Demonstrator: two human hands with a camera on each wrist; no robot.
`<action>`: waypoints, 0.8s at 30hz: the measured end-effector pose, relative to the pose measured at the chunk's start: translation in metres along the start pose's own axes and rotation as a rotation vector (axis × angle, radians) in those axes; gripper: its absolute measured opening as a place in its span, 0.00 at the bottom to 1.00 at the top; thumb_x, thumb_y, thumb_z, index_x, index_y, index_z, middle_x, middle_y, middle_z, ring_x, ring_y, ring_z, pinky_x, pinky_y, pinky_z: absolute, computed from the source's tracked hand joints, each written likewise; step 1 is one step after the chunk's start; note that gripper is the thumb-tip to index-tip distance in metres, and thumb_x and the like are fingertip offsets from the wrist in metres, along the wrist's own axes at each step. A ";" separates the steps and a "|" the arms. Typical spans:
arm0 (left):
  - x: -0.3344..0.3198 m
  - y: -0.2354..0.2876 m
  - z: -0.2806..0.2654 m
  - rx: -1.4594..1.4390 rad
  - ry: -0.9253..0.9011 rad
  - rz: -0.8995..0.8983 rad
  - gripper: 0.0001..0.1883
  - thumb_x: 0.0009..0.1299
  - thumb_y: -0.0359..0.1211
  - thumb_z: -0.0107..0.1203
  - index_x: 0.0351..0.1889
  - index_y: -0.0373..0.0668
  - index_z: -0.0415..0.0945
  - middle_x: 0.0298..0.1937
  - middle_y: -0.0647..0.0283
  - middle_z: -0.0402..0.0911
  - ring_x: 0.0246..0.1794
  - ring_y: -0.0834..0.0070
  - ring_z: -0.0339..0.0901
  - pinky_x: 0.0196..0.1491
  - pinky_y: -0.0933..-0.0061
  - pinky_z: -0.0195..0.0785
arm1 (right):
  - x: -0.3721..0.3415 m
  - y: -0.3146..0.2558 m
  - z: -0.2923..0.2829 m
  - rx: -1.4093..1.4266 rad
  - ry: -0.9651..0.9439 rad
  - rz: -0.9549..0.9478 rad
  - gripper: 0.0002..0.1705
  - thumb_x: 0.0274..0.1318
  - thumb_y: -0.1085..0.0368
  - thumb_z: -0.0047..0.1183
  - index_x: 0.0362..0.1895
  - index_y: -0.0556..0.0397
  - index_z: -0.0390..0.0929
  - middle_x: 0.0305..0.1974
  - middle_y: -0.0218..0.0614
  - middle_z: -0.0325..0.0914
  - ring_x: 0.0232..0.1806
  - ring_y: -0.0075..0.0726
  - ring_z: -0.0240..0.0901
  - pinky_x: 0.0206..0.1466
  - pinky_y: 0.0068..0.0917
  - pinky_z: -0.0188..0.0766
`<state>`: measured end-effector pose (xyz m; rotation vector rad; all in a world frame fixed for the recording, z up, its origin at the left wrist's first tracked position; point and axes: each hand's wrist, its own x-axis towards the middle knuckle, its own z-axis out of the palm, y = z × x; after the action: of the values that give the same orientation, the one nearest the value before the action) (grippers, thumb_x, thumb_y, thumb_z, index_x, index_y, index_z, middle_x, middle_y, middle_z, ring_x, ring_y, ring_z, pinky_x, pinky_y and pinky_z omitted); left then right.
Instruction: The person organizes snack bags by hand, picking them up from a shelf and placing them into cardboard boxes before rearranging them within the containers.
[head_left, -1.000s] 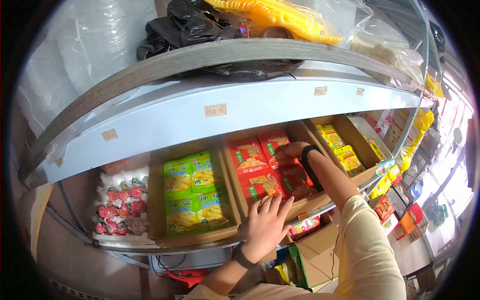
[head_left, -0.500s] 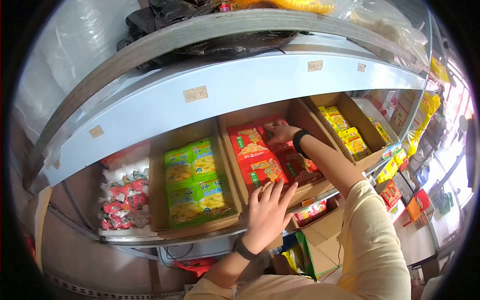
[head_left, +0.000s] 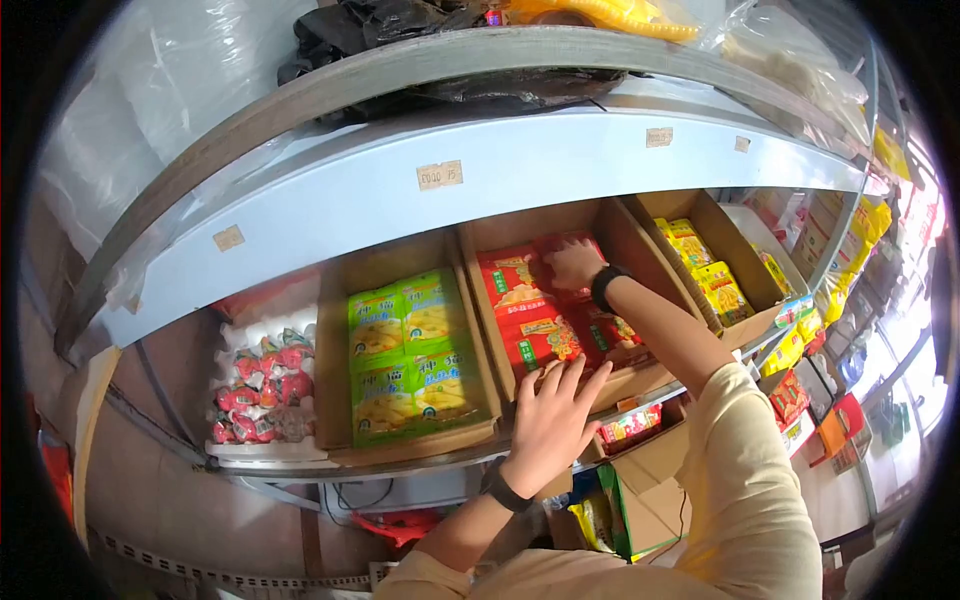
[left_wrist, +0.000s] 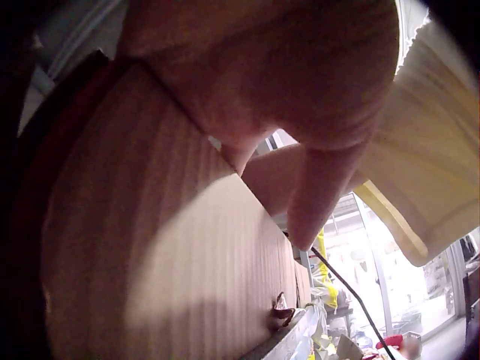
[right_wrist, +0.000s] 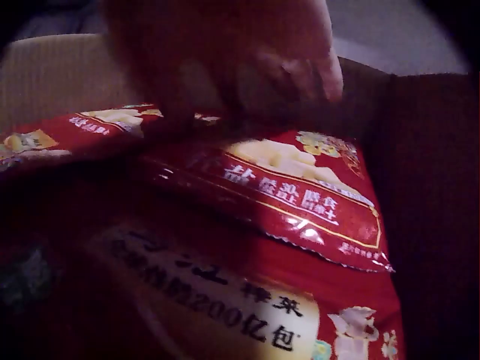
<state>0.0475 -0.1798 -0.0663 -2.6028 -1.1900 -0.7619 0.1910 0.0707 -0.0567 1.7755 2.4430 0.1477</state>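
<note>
Red snack packets (head_left: 512, 275) lie in two columns in an open cardboard box (head_left: 648, 258) on the shelf. My right hand (head_left: 577, 265) reaches into this box and rests on the back right packet, covering part of it. In the right wrist view, the fingers of that hand (right_wrist: 232, 60) point down over a red packet (right_wrist: 300, 191) that overlaps another one below. My left hand (head_left: 553, 420) lies with spread fingers at the front edge of the same box. In the left wrist view, its thumb (left_wrist: 322, 195) hangs beside the corrugated cardboard wall (left_wrist: 187, 262).
Left of the red packets stands a box of green packets (head_left: 405, 350), then a white foam tray (head_left: 270, 462) of red-wrapped items. Yellow packets (head_left: 715, 285) sit in a box to the right. A pale blue shelf edge (head_left: 540, 150) runs above the boxes. Another carton (head_left: 645, 485) is below.
My right hand has shifted back and left within the red packet box, and its fingers now lie flatter on the packet. The left hand stays at the front edge while the head view shifts.
</note>
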 end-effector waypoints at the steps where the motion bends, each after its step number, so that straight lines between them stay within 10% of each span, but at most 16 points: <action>1: 0.000 0.001 0.001 0.001 -0.005 -0.001 0.38 0.55 0.45 0.61 0.65 0.53 0.60 0.55 0.60 0.68 0.56 0.66 0.63 0.56 0.60 0.52 | 0.000 -0.002 0.000 -0.027 -0.035 -0.007 0.27 0.51 0.54 0.46 0.58 0.35 0.70 0.65 0.45 0.57 0.67 0.52 0.52 0.64 0.50 0.50; 10: 0.000 0.001 0.002 -0.009 -0.006 -0.009 0.38 0.55 0.45 0.61 0.65 0.54 0.60 0.55 0.60 0.68 0.57 0.67 0.63 0.56 0.59 0.51 | -0.017 -0.017 -0.001 0.081 0.182 -0.049 0.24 0.53 0.43 0.44 0.49 0.36 0.77 0.56 0.39 0.70 0.61 0.49 0.61 0.60 0.51 0.55; 15: 0.001 0.002 0.004 -0.010 -0.016 -0.028 0.38 0.55 0.45 0.61 0.65 0.54 0.60 0.56 0.60 0.68 0.57 0.67 0.63 0.57 0.59 0.50 | 0.002 -0.034 0.009 0.230 -0.173 -0.221 0.27 0.57 0.40 0.36 0.53 0.38 0.74 0.59 0.37 0.68 0.61 0.48 0.62 0.61 0.62 0.48; 18: 0.000 0.002 0.003 -0.014 -0.011 -0.026 0.37 0.55 0.45 0.61 0.64 0.55 0.61 0.57 0.59 0.68 0.57 0.67 0.63 0.57 0.59 0.50 | 0.012 -0.026 0.034 0.259 0.018 -0.409 0.22 0.62 0.48 0.35 0.49 0.47 0.71 0.47 0.40 0.74 0.51 0.52 0.69 0.53 0.45 0.62; 19: -0.001 0.002 0.005 -0.016 -0.003 -0.025 0.37 0.55 0.44 0.61 0.64 0.55 0.61 0.57 0.60 0.68 0.57 0.67 0.63 0.57 0.59 0.50 | -0.020 -0.038 0.002 0.232 -0.067 -0.252 0.22 0.62 0.50 0.36 0.52 0.47 0.69 0.49 0.43 0.73 0.52 0.52 0.68 0.54 0.44 0.62; 22: 0.000 0.001 0.004 -0.030 0.007 -0.025 0.37 0.54 0.44 0.61 0.64 0.54 0.62 0.57 0.60 0.68 0.57 0.66 0.64 0.58 0.60 0.50 | 0.006 -0.025 0.020 0.327 -0.022 -0.542 0.30 0.58 0.40 0.37 0.60 0.40 0.66 0.60 0.39 0.66 0.62 0.50 0.60 0.63 0.54 0.50; 24: 0.000 0.001 0.003 -0.037 0.018 -0.025 0.36 0.54 0.44 0.61 0.63 0.54 0.62 0.56 0.59 0.69 0.56 0.66 0.64 0.58 0.60 0.50 | -0.038 -0.015 -0.023 0.539 -0.019 -0.304 0.33 0.57 0.42 0.41 0.58 0.53 0.67 0.57 0.52 0.67 0.59 0.55 0.62 0.62 0.42 0.56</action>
<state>0.0494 -0.1796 -0.0692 -2.6099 -1.2167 -0.8173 0.1853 0.0294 -0.0344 1.5078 2.8854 -0.6036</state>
